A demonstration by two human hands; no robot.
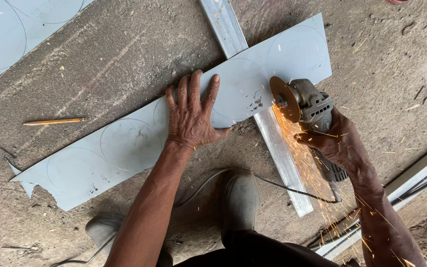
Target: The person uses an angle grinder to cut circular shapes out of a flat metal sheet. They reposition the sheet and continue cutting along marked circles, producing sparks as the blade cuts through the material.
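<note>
The cutting step looks to be in hand: the right hand (334,141) is wrapped tight around the body of an angle grinder (308,111) at the centre right of the frame, its disc (284,99) biting into the lower edge of a long grey metal sheet (129,148) and throwing sparks (305,158) down toward the lower right. The sheet lies on the concrete floor (100,64), running from the lower left to the upper right, marked with scribed circles and propped across a metal channel (280,158). The left hand (192,116) lies flat on the sheet at mid-frame, fingers spread, arm straight — pressing it down. Going by this, the next move calls for steady pressure and a slow feed along the marked curve, wrist firm. A pencil (55,120) lies on the floor at the left, and 2 boots (241,198) show at the bottom
</note>
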